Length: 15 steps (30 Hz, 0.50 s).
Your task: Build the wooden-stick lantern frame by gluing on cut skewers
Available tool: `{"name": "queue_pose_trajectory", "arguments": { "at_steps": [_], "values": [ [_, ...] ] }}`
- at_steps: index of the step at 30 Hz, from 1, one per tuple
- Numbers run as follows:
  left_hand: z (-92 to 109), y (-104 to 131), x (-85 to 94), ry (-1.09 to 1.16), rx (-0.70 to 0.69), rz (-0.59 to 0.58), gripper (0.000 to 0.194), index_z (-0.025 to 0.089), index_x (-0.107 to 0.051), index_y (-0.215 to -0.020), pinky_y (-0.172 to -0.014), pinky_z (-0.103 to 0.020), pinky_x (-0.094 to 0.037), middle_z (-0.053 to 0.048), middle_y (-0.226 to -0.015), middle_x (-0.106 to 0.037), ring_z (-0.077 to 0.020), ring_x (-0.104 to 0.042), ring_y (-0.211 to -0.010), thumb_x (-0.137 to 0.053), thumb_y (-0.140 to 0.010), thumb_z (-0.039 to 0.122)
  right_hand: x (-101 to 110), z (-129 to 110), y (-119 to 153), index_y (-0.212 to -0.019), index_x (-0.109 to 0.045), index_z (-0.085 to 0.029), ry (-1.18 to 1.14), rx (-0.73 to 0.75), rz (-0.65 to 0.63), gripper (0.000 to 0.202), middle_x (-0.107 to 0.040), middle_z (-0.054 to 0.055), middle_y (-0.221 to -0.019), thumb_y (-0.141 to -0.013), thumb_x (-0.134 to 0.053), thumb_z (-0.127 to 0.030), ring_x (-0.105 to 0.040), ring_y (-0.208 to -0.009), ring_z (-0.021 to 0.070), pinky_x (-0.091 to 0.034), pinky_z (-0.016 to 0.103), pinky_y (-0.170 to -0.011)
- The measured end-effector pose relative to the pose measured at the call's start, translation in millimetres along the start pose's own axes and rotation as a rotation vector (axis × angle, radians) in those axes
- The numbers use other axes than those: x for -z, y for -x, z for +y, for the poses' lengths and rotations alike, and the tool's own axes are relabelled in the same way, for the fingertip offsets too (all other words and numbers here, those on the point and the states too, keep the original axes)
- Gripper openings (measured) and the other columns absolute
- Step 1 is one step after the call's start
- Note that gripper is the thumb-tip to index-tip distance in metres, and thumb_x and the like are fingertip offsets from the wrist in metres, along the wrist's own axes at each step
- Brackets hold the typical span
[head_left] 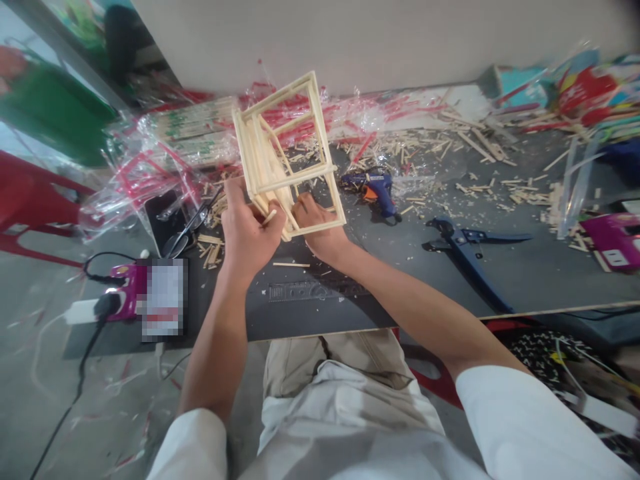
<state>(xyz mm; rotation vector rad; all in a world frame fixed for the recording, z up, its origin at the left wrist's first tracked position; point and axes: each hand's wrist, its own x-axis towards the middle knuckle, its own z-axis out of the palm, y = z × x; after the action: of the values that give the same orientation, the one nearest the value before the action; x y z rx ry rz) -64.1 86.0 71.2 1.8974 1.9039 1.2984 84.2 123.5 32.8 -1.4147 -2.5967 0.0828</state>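
Observation:
A small open frame of pale wooden sticks [290,175] is held up above the dark table, tilted. My left hand [251,227] grips its lower left corner, with a short stick [270,217] showing by the thumb. Inside the frame's lower right part is my right hand [315,219], its fingers bent near the inner sticks and partly hidden behind them. Whether the right fingers pinch something, I cannot make out. On the table below lie a loose stick [291,265] and a clear plastic ruler [305,291].
A blue glue gun [377,190] and a blue cutter [463,257] lie to the right among stick offcuts [480,190]. Clear plastic wrapping [150,160] covers the back left. A purple power strip [127,290] and a phone [163,300] sit at the left edge.

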Motion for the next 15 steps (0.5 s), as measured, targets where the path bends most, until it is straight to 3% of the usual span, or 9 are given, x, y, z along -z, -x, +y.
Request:
{"name": "queue_pose_trajectory", "arguments": {
  "at_steps": [10,15],
  "values": [
    [1,0,0.5,0.004,0.011,-0.009,0.033,0.023,-0.048,-0.113,-0.062,-0.032,-0.051,-0.005,-0.086,-0.069,-0.019,-0.066,-0.067,-0.063,-0.084,0.03,-12,2,-3,-0.122,-0.066,-0.007,0.031,0.023,0.04,0.049,-0.064,0.019,-0.126,-0.103,-0.022,0.001,-0.065,-0.111,0.0229,-0.052,0.031,-0.092],
    [4,1,0.4,-0.002,0.018,-0.025,0.035,0.024,-0.048,-0.115,-0.062,-0.032,-0.052,-0.004,-0.087,-0.07,-0.0193,-0.066,-0.067,-0.063,-0.083,0.03,-6,0,0,-0.119,-0.067,-0.008,-0.042,-0.02,0.01,0.051,-0.064,0.02,-0.124,-0.097,-0.023,0.006,-0.065,-0.111,0.0262,-0.056,0.035,-0.088]
  ]
}}
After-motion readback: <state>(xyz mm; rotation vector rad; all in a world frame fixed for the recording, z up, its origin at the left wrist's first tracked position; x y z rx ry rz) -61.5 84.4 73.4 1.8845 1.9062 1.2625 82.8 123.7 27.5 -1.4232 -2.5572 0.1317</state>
